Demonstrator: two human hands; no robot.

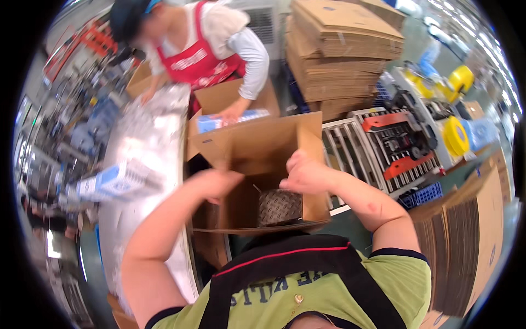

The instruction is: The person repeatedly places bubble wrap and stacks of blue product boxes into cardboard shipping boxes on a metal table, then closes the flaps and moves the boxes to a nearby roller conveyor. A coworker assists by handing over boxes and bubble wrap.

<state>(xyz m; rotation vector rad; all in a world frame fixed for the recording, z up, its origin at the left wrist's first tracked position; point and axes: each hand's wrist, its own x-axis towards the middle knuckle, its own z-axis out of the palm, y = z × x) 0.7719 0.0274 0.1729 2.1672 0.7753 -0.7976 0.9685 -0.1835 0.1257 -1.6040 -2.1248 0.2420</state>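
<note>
An open cardboard box (pixel 263 137) stands upright in front of me, with a dark diamond-pattern metal plate (pixel 280 207) showing low inside it. My left hand (pixel 216 185) is at the box's left side, its fingers smeared by motion. At the right wall, my right hand (pixel 308 172) has its fingers curled in over the cardboard edge. Beyond the box, a co-worker in a red apron (pixel 200 67) rests one hand on a blue-and-white carton (pixel 233 119) in a second cardboard box (pixel 219 96).
A metal table (pixel 142 137) runs along the left, bearing a blue-and-white carton (pixel 121 181). To the right is a roller conveyor with a red-and-black machine (pixel 402 142) and yellow tape rolls (pixel 455 136). Flattened cardboard stacks (pixel 345 55) stand behind, more cardboard sheets (pixel 466 236) at lower right.
</note>
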